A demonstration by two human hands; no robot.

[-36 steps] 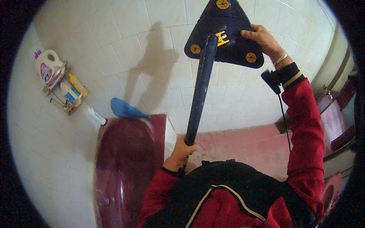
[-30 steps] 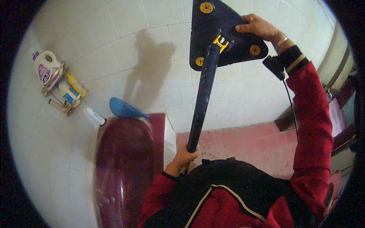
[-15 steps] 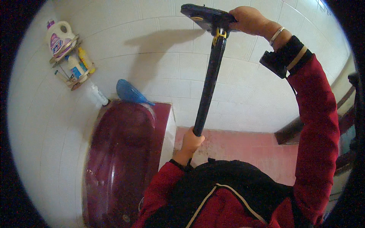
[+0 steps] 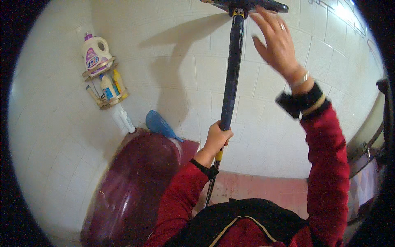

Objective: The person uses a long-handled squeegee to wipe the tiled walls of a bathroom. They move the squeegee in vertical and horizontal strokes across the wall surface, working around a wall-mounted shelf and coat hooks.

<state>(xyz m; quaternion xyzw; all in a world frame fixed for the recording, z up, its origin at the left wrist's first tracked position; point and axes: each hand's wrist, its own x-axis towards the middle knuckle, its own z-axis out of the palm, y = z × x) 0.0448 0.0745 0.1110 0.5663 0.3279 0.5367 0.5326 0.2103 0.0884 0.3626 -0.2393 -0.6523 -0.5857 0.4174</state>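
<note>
A long black pole [image 4: 233,61] with yellow bands stands nearly upright, tilted slightly, in front of the tiled wall. Its wide, flat dark head [image 4: 222,5] is uppermost and partly cut off by the view's upper edge; it looks like a floor wiper or mop head. My left hand [image 4: 216,140] is wrapped round the pole low down, just above a yellow band. Just below the right part of the head is my right hand [image 4: 277,47], its fingers spread and slightly blurred, holding nothing. A ring and a bracelet show on it.
A dark red bathtub [image 4: 135,189] lies at the left, with a blue scoop [image 4: 160,124] at its far rim. Corner shelves [image 4: 100,69] hold a detergent jug [image 4: 95,53] and smaller bottles. A white tube [image 4: 127,121] stands below. Pinkish floor [image 4: 255,187] runs beyond me.
My right hand has let go of the flat head and opened, coming down below it. The head has turned and risen toward the upper edge. My left hand still grips the pole, slightly higher in view.
</note>
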